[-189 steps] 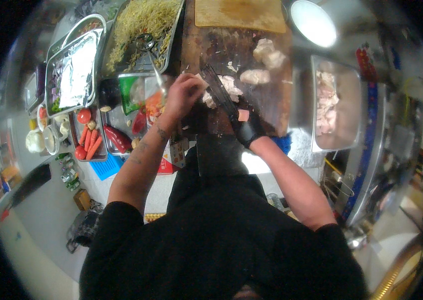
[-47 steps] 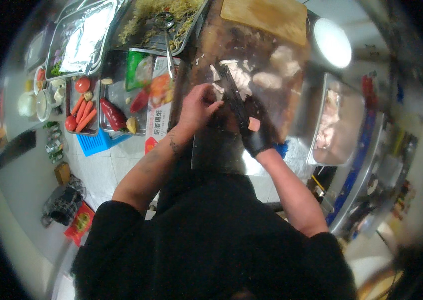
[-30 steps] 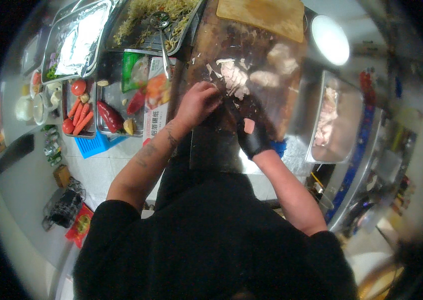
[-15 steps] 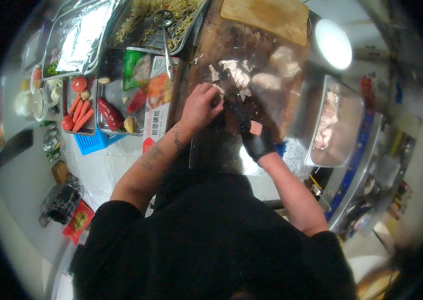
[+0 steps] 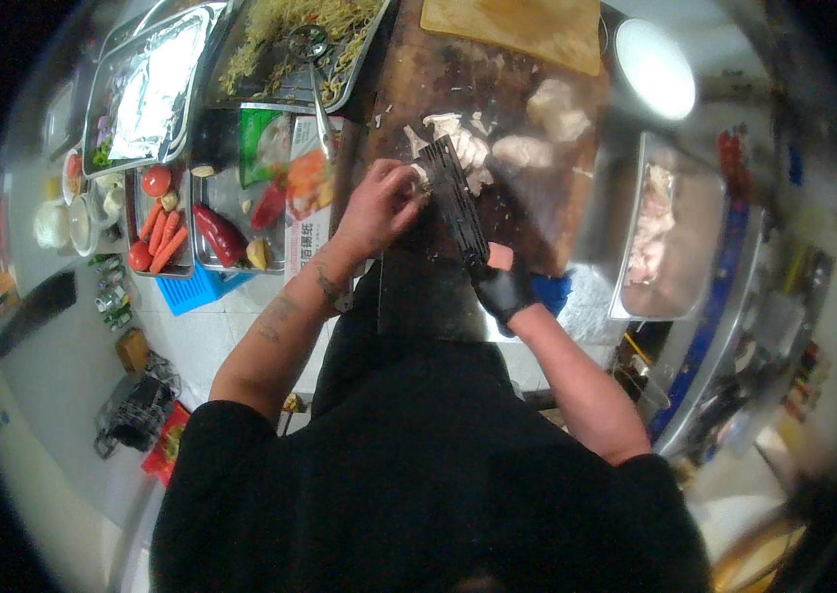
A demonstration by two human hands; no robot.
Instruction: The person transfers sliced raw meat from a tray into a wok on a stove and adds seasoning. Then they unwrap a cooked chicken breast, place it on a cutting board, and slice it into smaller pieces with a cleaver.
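My right hand (image 5: 505, 295), in a black glove, is closed round the handle of a dark, wide-bladed cleaver (image 5: 458, 203). Its blade slants up and to the left over a dark cutting board (image 5: 527, 222). On the left, my bare left hand (image 5: 377, 210) has its fingers curled on a small piece of pale meat (image 5: 419, 177), right beside the blade. Cut pale meat, looking like chicken (image 5: 468, 148), lies just past the blade. Farther right on the board are two larger pale lumps, a nearer one (image 5: 522, 151) and a farther one (image 5: 557, 107).
At right stands a steel pan (image 5: 700, 282) holding pale meat strips, with a white plate (image 5: 656, 69) beyond it. A yellowish board (image 5: 517, 30) lies at the back. Leftward are a tray of sprouts (image 5: 341, 97) with a ladle (image 5: 321, 104), a foil-covered tray (image 5: 146, 94), and carrots (image 5: 169, 247).
The cleaver's blade has turned to show more of its flat side, and both hands have shifted slightly left in the picture. My left hand stays on the meat piece. The whole view has shifted a little.
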